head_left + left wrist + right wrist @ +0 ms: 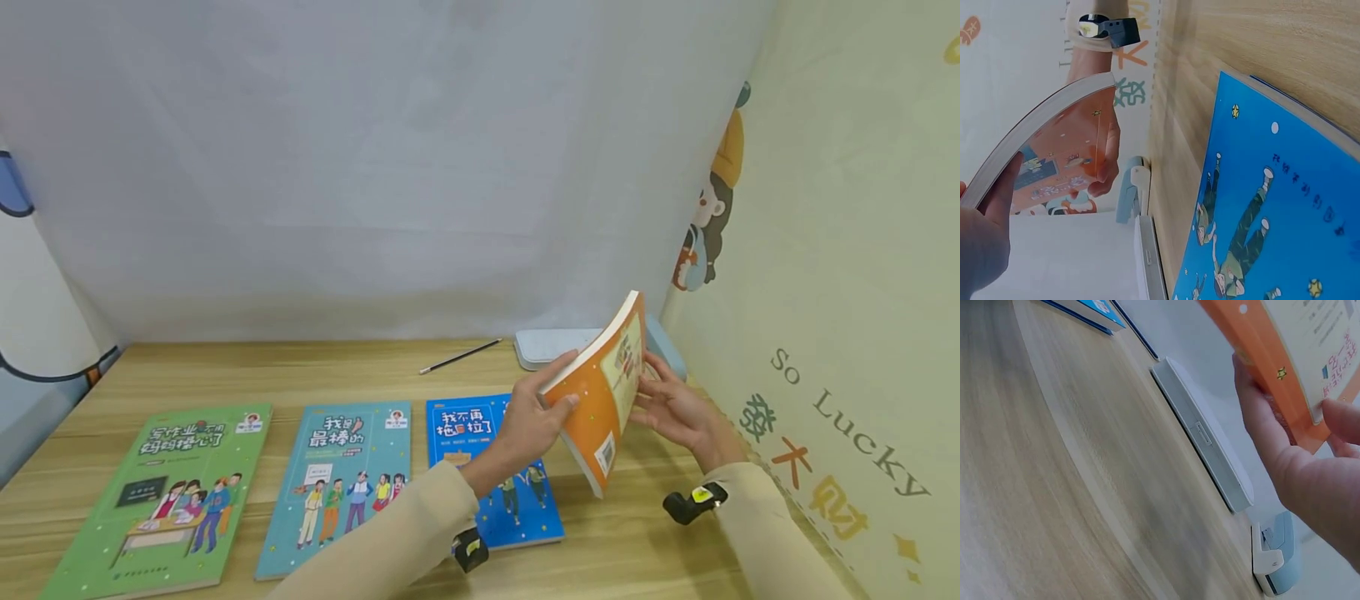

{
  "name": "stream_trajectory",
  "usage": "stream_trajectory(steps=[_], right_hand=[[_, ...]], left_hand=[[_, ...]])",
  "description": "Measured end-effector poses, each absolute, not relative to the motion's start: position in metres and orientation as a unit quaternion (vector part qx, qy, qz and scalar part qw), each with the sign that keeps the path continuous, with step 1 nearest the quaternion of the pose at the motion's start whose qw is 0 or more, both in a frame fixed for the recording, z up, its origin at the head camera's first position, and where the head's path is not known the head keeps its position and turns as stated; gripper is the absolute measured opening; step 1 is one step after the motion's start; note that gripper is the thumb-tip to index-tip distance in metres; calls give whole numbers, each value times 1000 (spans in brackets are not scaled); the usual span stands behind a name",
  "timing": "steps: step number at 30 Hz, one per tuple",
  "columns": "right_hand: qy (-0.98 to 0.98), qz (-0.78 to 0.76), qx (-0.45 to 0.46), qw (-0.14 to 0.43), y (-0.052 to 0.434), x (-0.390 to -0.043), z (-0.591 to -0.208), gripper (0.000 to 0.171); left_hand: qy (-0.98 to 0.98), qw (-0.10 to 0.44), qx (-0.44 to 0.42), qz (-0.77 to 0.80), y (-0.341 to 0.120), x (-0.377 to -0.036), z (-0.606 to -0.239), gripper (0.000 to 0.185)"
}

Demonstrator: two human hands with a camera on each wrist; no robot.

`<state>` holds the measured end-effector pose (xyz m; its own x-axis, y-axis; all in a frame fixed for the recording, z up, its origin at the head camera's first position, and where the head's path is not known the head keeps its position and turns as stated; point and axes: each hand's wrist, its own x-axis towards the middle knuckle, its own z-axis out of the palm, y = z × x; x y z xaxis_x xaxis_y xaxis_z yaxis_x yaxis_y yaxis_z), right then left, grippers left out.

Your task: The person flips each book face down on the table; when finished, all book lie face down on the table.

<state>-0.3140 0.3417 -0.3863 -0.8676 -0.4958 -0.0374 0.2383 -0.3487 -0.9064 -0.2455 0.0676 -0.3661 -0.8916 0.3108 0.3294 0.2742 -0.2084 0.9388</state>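
An orange book (606,392) stands tilted above the wooden desk (360,371), held between both hands. My left hand (546,407) grips its near edge, thumb on the orange back cover and fingers over the page block. My right hand (660,398) holds the other side. In the right wrist view its fingers (1259,406) lie behind the orange book (1285,344) and the thumb presses the printed cover. The left wrist view shows the orange book (1054,156) bowed, with my left thumb (988,219) at its page edge and my right hand's fingers (1109,147) behind it.
Three books lie flat in a row: green (165,492), teal (339,479) and blue (480,467), the blue one under my left forearm. A dark pencil (461,356) and a white case (558,343) lie at the back. A decorated wall (840,333) closes the right side.
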Motion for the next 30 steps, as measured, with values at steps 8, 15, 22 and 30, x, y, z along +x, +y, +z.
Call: stream_trajectory(steps=[8, 15, 22, 30], right_hand=[[528, -819, -78, 210, 340, -312, -389, 40], [540, -816, -21, 204, 340, -309, -389, 41], [545, -812, -27, 208, 342, -309, -389, 35], [622, -756, -38, 200, 346, -305, -383, 37]], left_hand=[[629, 25, 234, 741, 64, -246, -367, 56], [641, 36, 242, 728, 61, -249, -370, 57], [616, 93, 251, 741, 58, -251, -363, 71], [618, 167, 241, 730, 54, -264, -358, 59]])
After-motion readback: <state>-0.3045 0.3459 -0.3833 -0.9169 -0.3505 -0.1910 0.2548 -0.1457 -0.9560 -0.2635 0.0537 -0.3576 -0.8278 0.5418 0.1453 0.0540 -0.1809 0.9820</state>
